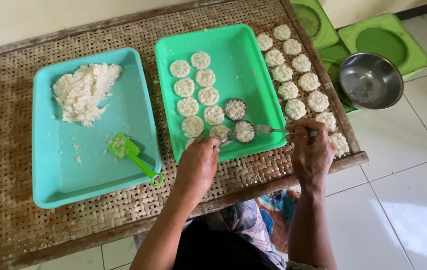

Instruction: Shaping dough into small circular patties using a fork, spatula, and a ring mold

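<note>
My left hand (pixel 198 162) grips the handle of a small round metal mould (pixel 244 132) filled with white rice, at the near edge of the green tray (pixel 233 47). My right hand (pixel 311 150) holds a metal fork (pixel 268 130) whose tines press on the rice in that mould. A second filled round mould (pixel 236 109) sits just behind it. Several flat round rice cakes (pixel 196 92) lie in two columns in the green tray.
A turquoise tray (pixel 58 170) on the left holds a heap of cooked rice (pixel 84 91) and a green plastic scoop (pixel 131 152). More rice cakes (pixel 298 75) lie on the woven bamboo mat (pixel 3 210). A steel bowl (pixel 370 80) rests on green stools (pixel 388 40) at the right.
</note>
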